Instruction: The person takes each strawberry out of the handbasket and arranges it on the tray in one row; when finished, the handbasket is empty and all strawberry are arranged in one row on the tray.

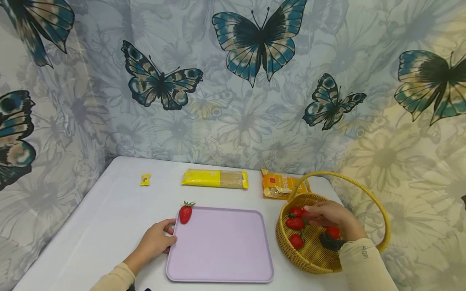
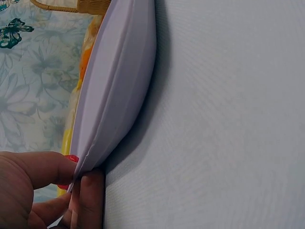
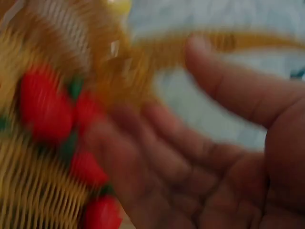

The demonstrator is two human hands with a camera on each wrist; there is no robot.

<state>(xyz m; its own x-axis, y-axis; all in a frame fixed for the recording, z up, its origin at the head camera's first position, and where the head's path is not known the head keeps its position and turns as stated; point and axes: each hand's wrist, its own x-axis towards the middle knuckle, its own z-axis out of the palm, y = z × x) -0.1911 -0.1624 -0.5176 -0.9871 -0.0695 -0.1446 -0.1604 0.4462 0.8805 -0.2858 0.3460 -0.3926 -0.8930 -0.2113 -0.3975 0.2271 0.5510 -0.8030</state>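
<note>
My left hand (image 1: 154,239) holds the left rim of a lilac rectangular tray (image 1: 222,246). In the left wrist view the thumb lies over the rim, with other fingers (image 2: 90,193) below it. One strawberry (image 1: 185,213) with green leaves lies in the tray's far left corner. On the right, my right hand (image 1: 335,216) reaches into a round yellow wicker basket (image 1: 282,238) with several strawberries. Its thumb stands apart from loosely bent fingers in the blurred right wrist view, nothing between them. The fingertips overlap red strawberries (image 3: 45,105) there.
Along the back of the white table lie a small yellow wrapped packet (image 1: 145,179), a yellow pack of noodles (image 1: 214,178) and an orange snack bag (image 1: 280,185). The basket's tall handle (image 1: 367,192) arches over its right side. A butterfly-patterned cloth (image 1: 247,129) hangs behind.
</note>
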